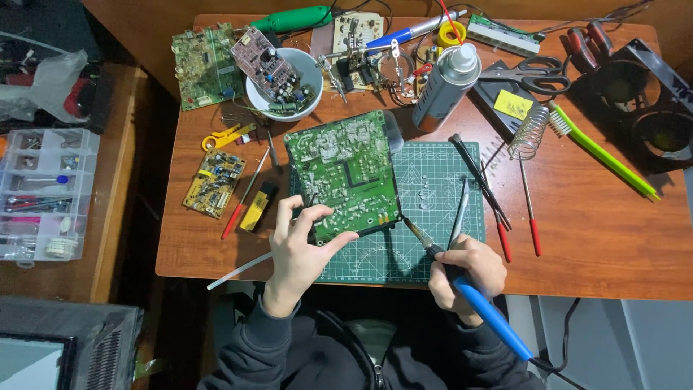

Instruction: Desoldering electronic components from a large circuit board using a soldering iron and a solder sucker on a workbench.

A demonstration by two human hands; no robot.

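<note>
**benchrat:** Looking at your left hand [297,249], the grip is partly closed: thumb under the near edge of the green circuit board [345,175], fingers curled over its left corner. So you've got it pinched and tipped up off the green cutting mat [440,217], near the front middle of the counter [592,238].

**solderjoe:** Yep. And your right hand [469,274] is wrapped tight round the blue-handled soldering iron [473,289], a full fist, pen-style. Its tip sits right at the board's near right corner, touching or just off it, can't tell which.

**benchrat:** Labels and packaging: the grey spray can [444,88] stands upright just behind the mat, white cap; its print is too small to make out. There's a yellow square label [513,104] on the dark box to its right, beside the black scissors [530,74].

**solderjoe:** White bowl [287,85] at the back left holds a smaller board. Clear plastic organiser box [45,191] with little compartments sits on the side table to your left, well apart from both hands.
</note>
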